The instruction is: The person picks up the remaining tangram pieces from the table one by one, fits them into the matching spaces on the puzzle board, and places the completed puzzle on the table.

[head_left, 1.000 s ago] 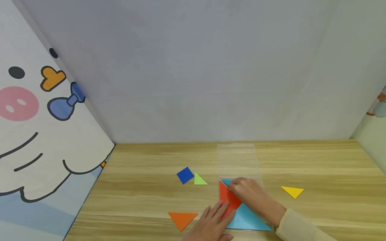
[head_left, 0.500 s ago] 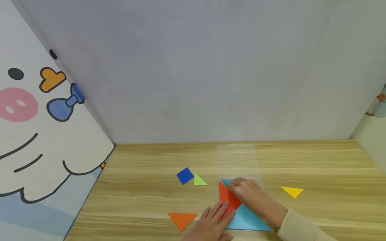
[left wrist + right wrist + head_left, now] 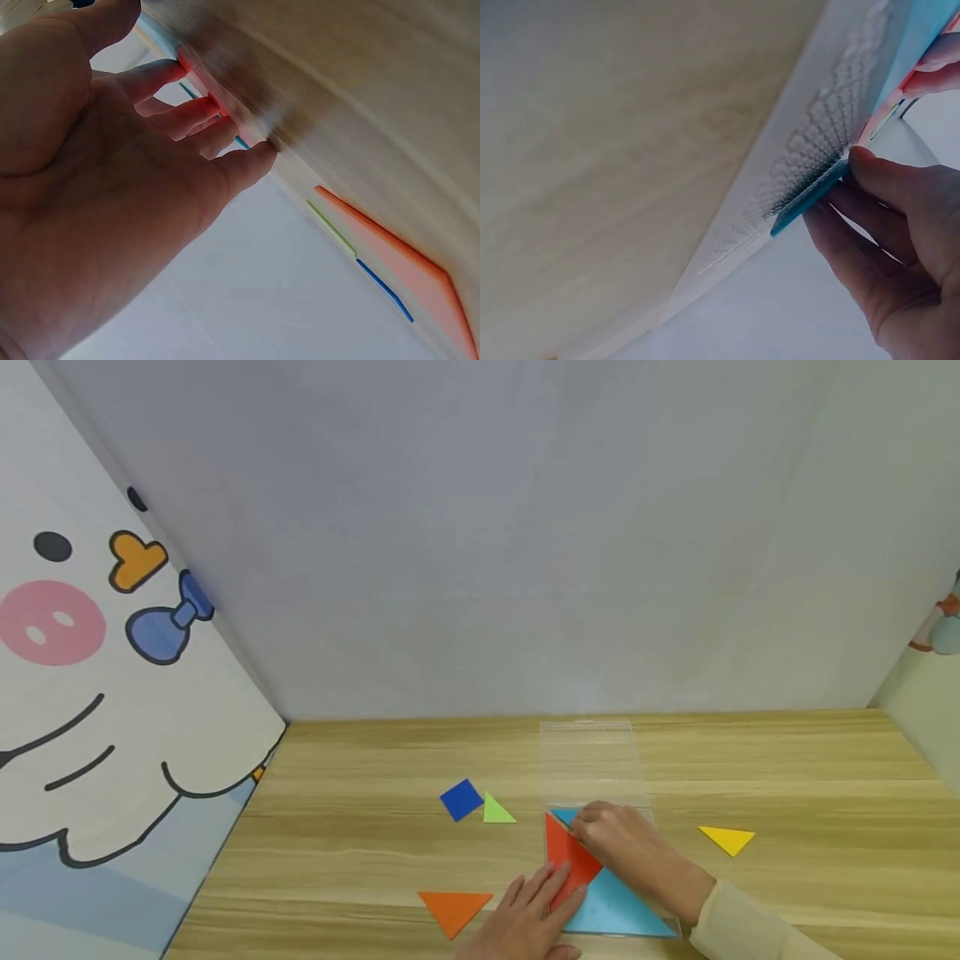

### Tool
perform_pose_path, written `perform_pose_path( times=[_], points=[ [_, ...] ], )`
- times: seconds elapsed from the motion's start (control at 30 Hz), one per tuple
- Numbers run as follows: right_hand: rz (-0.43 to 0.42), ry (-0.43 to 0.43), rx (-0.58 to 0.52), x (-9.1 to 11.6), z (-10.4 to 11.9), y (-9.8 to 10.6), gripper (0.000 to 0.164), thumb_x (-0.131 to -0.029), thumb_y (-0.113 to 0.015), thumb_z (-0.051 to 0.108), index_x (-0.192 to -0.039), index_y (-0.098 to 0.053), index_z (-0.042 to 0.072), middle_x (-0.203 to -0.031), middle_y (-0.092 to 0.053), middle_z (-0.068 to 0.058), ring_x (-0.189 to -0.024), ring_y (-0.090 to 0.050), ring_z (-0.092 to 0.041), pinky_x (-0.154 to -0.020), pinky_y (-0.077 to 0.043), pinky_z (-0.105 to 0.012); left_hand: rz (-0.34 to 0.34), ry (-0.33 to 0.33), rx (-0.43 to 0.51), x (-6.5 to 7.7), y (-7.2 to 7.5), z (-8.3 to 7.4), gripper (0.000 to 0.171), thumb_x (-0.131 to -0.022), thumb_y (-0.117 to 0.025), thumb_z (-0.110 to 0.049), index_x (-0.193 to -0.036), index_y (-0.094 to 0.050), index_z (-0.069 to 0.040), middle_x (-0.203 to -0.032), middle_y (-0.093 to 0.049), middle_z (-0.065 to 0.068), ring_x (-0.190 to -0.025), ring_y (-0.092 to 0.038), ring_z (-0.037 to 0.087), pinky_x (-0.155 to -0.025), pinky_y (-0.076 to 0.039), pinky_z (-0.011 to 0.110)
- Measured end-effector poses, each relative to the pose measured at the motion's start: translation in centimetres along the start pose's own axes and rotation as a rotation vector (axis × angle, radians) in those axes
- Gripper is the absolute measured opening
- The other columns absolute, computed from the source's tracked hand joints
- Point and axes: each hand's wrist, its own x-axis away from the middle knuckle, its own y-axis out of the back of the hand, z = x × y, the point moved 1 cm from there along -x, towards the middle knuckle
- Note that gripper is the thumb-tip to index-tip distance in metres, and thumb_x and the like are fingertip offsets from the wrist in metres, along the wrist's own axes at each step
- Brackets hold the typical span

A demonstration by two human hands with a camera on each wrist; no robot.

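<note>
Flat tangram pieces lie on and around a hinged clear plastic case [image 3: 588, 768]. My left hand [image 3: 517, 914] rests with spread, straight fingers on a red triangle [image 3: 573, 856] in the case's near half. Below it, toward the right, lies a large light-blue triangle [image 3: 615, 906]. At the top of that half, my right hand [image 3: 626, 847] pinches a blue piece [image 3: 562, 816] beside the red one's slanted edge and covers most of it. In the right wrist view, thumb and fingertips meet this teal-blue piece [image 3: 810, 199] over the case's textured plastic.
An orange triangle [image 3: 453, 910] lies left of my left hand. Farther back are a dark-blue square [image 3: 461, 799] and a lime-green triangle [image 3: 497, 810], close together. Off to the right is a yellow triangle [image 3: 727, 838]. A pale wall [image 3: 525, 543] rises behind the wooden table [image 3: 337, 843].
</note>
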Motion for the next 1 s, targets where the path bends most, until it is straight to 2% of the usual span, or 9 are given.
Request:
perform_pose_path(
  times=[0.23,0.4,0.5,0.6,0.67,1.0],
  points=[
    [0.016,0.042,0.032,0.2,0.0,-0.1,0.022,-0.077,-0.085,-0.007,-0.096,-0.077,0.002,-0.094,-0.077,-0.007,-0.091,-0.073,-0.024,-0.076,-0.061,-0.036,0.01,0.01,-0.008,-0.1,-0.2,0.0,0.065,-0.109,-0.027,-0.058,-0.163,-0.033,-0.021,-0.169,-0.026,0.005,-0.154,-0.026,0.024,-0.118,-0.034,0.048],
    [0.022,0.06,0.079,1.1,0.1,-0.3,0.027,-0.088,-0.081,0.011,-0.112,-0.076,0.0,-0.108,-0.076,-0.01,-0.102,-0.071,-0.027,-0.082,-0.06,-0.036,-0.014,-0.005,-0.045,-0.2,-0.4,0.0,0.065,-0.109,-0.027,-0.057,-0.162,-0.034,-0.021,-0.168,-0.028,0.005,-0.153,-0.029,0.023,-0.116,-0.037,0.046],
    [0.056,0.03,0.048,1.5,0.5,-0.5,0.038,-0.098,-0.071,0.025,-0.123,-0.072,-0.002,-0.12,-0.073,-0.014,-0.113,-0.068,-0.032,-0.089,-0.059,-0.039,-0.051,-0.022,-0.091,-0.2,-0.6,0.1,0.064,-0.109,-0.028,-0.056,-0.161,-0.036,-0.02,-0.167,-0.03,0.006,-0.151,-0.033,0.024,-0.114,-0.04,0.046],
    [0.097,-0.003,0.004,1.7,0.9,-0.7,0.046,-0.103,-0.063,0.031,-0.131,-0.067,-0.005,-0.132,-0.067,-0.018,-0.122,-0.063,-0.037,-0.095,-0.055,-0.043,-0.083,-0.028,-0.124,-0.2,-0.7,0.2,0.063,-0.11,-0.029,-0.055,-0.16,-0.038,-0.019,-0.166,-0.032,0.008,-0.15,-0.035,0.025,-0.112,-0.042,0.046],
    [0.116,-0.016,-0.015,1.8,1.1,-0.8,0.049,-0.105,-0.06,0.034,-0.134,-0.064,-0.006,-0.136,-0.064,-0.019,-0.126,-0.06,-0.04,-0.098,-0.054,-0.046,-0.096,-0.028,-0.136,-0.2,-0.8,0.3,0.063,-0.11,-0.029,-0.055,-0.16,-0.039,-0.019,-0.166,-0.033,0.008,-0.15,-0.036,0.026,-0.111,-0.043,0.046],
    [0.145,-0.036,-0.044,2.3,1.4,-1.1,0.051,-0.106,-0.057,0.033,-0.139,-0.059,-0.006,-0.144,-0.058,-0.021,-0.132,-0.054,-0.041,-0.106,-0.047,-0.05,-0.048,-0.006,-0.093,-0.3,-0.9,0.3,0.064,-0.109,-0.027,-0.057,-0.161,-0.037,-0.02,-0.168,-0.029,0.007,-0.152,-0.031,0.025,-0.114,-0.04,0.046]
  ],
)
